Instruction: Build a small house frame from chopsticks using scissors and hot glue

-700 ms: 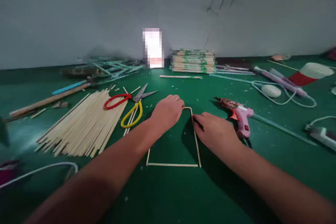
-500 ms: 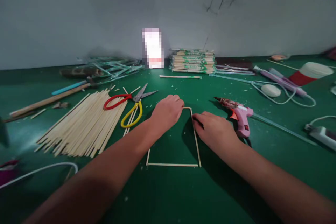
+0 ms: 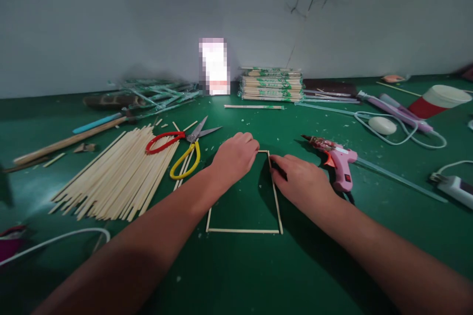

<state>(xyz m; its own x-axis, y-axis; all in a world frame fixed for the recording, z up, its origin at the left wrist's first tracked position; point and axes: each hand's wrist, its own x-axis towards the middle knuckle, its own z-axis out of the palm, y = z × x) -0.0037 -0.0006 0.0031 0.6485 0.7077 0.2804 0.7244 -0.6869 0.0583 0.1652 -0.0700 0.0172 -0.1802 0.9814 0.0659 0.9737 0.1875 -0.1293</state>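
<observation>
On the green table lies a four-sided frame of thin wooden sticks (image 3: 244, 231), its near side and right side in plain sight. My left hand (image 3: 236, 155) is closed over the far stick, covering most of it and the far left corner. Only a short piece of that far stick (image 3: 262, 151) shows beside my fingers. My right hand (image 3: 295, 175) rests at the upper part of the right-hand stick (image 3: 277, 202), thumb and forefinger closed against it near the far right corner. My left forearm hides much of the frame's left side.
Left of the frame lie a pile of wooden sticks (image 3: 114, 177) and scissors (image 3: 192, 138) with red and yellow handles. A pink glue gun (image 3: 342, 165) lies to the right. Behind are wrapped chopsticks (image 3: 271, 84) and a bright pixelated screen (image 3: 215, 66). A paper cup (image 3: 438, 101) stands far right.
My right hand's fingers have shifted very slightly along the right stick, towards the far corner. My left hand and the frame look unmoved.
</observation>
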